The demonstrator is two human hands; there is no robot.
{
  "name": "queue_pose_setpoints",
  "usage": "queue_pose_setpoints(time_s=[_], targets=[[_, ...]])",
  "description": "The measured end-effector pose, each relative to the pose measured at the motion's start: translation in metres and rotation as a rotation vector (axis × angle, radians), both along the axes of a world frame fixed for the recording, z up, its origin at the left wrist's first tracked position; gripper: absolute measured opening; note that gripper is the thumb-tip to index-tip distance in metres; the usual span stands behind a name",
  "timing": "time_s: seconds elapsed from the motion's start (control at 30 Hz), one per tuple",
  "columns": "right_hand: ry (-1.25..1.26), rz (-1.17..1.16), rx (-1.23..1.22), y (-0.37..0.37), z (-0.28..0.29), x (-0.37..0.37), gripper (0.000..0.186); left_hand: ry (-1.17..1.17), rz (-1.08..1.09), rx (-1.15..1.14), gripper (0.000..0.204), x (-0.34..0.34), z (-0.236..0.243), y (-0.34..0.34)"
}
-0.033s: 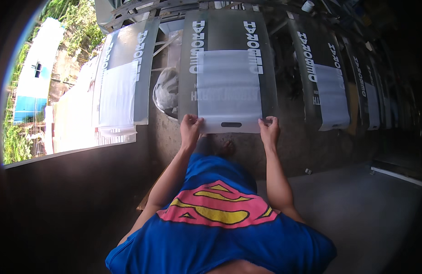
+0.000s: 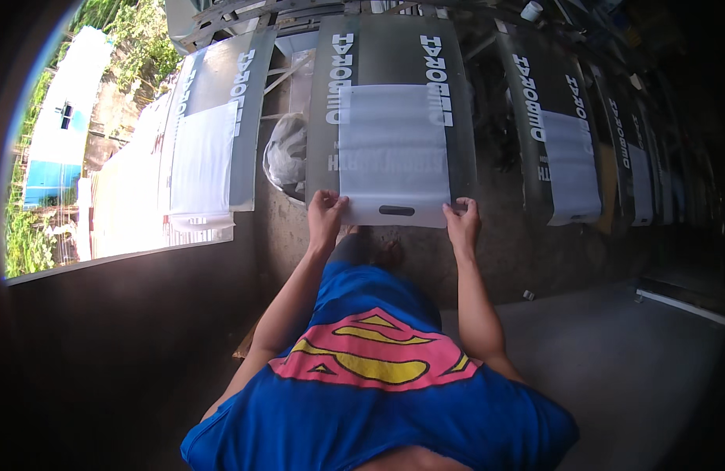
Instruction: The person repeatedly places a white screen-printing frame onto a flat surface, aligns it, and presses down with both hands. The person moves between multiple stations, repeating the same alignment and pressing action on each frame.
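Note:
A translucent white plastic bag (image 2: 392, 149) with a die-cut handle slot lies over the near part of a dark board (image 2: 386, 55) in front of me. Faint print shows through the bag, and white lettering runs along both sides of the board. My left hand (image 2: 326, 218) is closed in a pinch at the bag's near left corner. At the near right corner, my right hand (image 2: 463, 220) pinches the bag between thumb and fingers. The handle edge, held between them, reaches out past the board's near end.
Similar boards with white bags on them stand left (image 2: 202, 157) and right (image 2: 573, 165). A round container lined with pale plastic (image 2: 286, 153) sits just left of the middle board. A white cup-like container (image 2: 531, 11) is at the far right. Bright outdoors shows at left.

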State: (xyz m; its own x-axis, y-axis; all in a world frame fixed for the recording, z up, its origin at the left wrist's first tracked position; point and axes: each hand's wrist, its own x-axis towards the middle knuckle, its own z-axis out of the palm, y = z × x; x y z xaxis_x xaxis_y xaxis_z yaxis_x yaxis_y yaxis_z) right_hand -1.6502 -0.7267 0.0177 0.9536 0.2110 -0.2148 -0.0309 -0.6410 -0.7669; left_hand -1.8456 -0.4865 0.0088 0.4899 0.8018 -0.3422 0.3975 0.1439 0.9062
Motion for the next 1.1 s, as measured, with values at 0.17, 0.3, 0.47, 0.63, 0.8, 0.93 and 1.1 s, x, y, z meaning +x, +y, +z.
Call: queue_pose_setpoints(time_s=[0.17, 0.3, 0.47, 0.63, 0.8, 0.93, 1.1], targets=[[0.129, 0.094, 0.341, 0.031, 0.02, 0.05, 0.017, -0.192, 0.022, -0.037, 0.016, 0.043, 0.057, 0.033], [-0.04, 0.223, 0.533, 0.093, 0.086, 0.113, 0.011, -0.35, 0.058, 0.12, 0.011, 0.093, 0.1, 0.078], [-0.297, 0.265, 0.906, 0.128, 0.191, 0.13, 0.012, -0.66, 0.133, 0.383, 0.012, 0.123, 0.189, 0.104], [-0.266, 0.254, 0.897, 0.098, 0.171, 0.119, 0.013, -0.664, 0.106, 0.341, 0.012, 0.112, 0.182, 0.087], [-0.043, 0.238, 0.683, 0.068, 0.083, 0.096, 0.008, -0.385, 0.136, 0.199, 0.012, 0.08, 0.084, 0.049], [0.074, 0.207, 0.504, 0.05, 0.004, 0.078, 0.01, -0.105, 0.207, 0.158, 0.03, 0.063, 0.02, 0.026], [0.059, 0.248, 0.33, 0.039, -0.014, 0.057, 0.011, 0.009, 0.258, 0.16, 0.034, 0.04, -0.014, 0.021]])
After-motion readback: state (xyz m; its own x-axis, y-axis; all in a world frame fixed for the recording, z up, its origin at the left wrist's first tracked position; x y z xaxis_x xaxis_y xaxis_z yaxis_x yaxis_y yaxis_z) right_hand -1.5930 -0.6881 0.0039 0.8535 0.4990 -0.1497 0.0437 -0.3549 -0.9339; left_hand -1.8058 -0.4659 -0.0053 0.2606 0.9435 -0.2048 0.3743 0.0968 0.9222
